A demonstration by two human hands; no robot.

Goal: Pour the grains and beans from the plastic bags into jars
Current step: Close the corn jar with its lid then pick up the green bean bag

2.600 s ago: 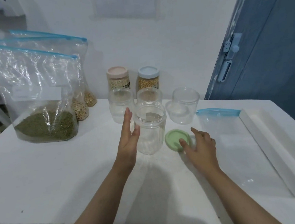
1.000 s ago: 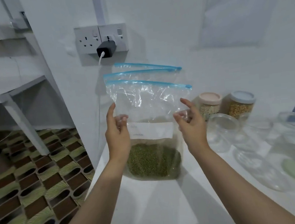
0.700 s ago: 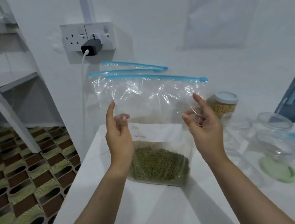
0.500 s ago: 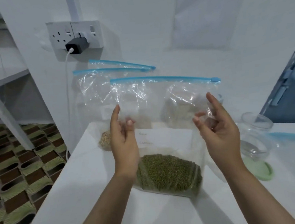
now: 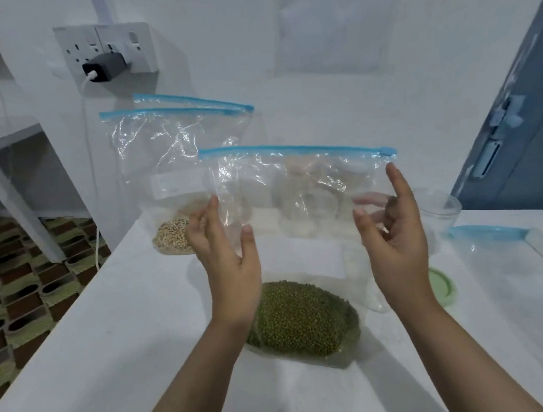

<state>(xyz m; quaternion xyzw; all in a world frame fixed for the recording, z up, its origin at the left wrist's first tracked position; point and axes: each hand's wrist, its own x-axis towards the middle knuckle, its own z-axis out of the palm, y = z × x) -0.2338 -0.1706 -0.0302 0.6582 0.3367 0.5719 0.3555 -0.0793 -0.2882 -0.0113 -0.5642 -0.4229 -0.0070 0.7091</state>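
A clear zip bag (image 5: 297,184) with a blue zipper strip holds green mung beans (image 5: 301,317) at its bottom, which rests on the white table (image 5: 111,332). My left hand (image 5: 227,261) pinches the bag's left side and my right hand (image 5: 393,238) pinches its right side, both just below the strip. Behind it, dimly through the plastic, stand clear jars (image 5: 309,206). One open clear jar (image 5: 439,209) shows at the right, and a green lid (image 5: 442,285) lies on the table beside my right wrist.
Two more zip bags (image 5: 174,148) lean on the wall at the back left, one with pale grains (image 5: 173,236). An empty flat bag (image 5: 487,237) lies at the right. A wall socket with a charger (image 5: 103,66) is above. The table's left edge drops to a patterned floor.
Both hands have carried the green bean bag from the back left toward the table's middle, in front of the jars. The two other bags stayed by the wall.
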